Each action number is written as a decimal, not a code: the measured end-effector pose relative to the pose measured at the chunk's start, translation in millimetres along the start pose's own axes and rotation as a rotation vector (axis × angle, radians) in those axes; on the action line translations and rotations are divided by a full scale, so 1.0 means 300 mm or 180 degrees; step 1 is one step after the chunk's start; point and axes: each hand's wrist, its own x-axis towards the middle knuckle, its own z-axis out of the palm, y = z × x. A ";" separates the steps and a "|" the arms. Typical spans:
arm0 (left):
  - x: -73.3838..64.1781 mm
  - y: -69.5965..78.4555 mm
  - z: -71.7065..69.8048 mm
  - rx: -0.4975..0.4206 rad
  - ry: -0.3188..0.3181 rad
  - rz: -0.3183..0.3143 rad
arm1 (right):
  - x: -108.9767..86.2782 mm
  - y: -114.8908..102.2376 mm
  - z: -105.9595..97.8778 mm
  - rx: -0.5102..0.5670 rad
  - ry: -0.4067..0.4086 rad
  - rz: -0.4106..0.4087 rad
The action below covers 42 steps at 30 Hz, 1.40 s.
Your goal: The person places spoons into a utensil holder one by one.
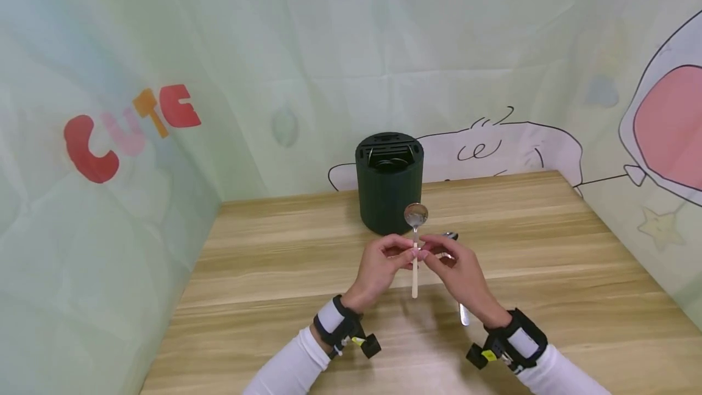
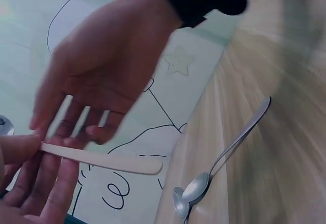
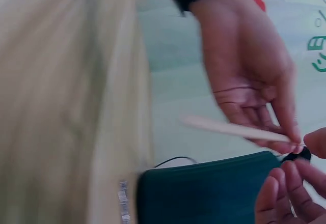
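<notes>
A spoon (image 1: 415, 216) with a shiny metal bowl and a pale cream handle stands in front of me, bowl end up. My left hand (image 1: 377, 268) pinches it near the top of the handle between thumb and fingers. From the other side, my right hand (image 1: 462, 272) holds it at the same spot with thumb and fingertips. The pale handle (image 2: 112, 160) sticks out below both hands. Beneath my right hand, metal spoons (image 2: 197, 187) lie on the table with their bowls close together; in the head view that hand partly covers them.
A dark green cylindrical utensil holder (image 1: 388, 200) with a slotted top stands at the back of the wooden table (image 1: 263, 261), just beyond the hands. Pale printed cloth (image 1: 307, 47) hangs behind the table and along both sides.
</notes>
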 end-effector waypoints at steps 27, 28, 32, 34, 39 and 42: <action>0.166 0.436 -0.076 0.1368 -0.0281 0.1253 | 0.364 -0.235 -0.085 0.0136 0.0016 -0.0893; 0.176 0.446 -0.077 0.1355 -0.0251 0.1298 | 0.376 -0.248 -0.087 0.0134 0.0034 -0.0919; 0.220 0.470 -0.089 0.1260 -0.0163 0.1484 | 0.420 -0.300 -0.094 0.0174 0.0092 -0.0969; 0.249 0.465 -0.102 0.1251 -0.0126 0.1528 | 0.431 -0.336 -0.098 0.0213 0.0088 -0.0957; 0.305 0.458 -0.132 0.1340 -0.0043 0.1664 | 0.425 -0.454 -0.110 0.0255 0.0055 -0.0947; 0.321 0.480 -0.139 0.1425 0.0016 0.1785 | 0.434 -0.494 -0.117 0.0227 0.0060 -0.0999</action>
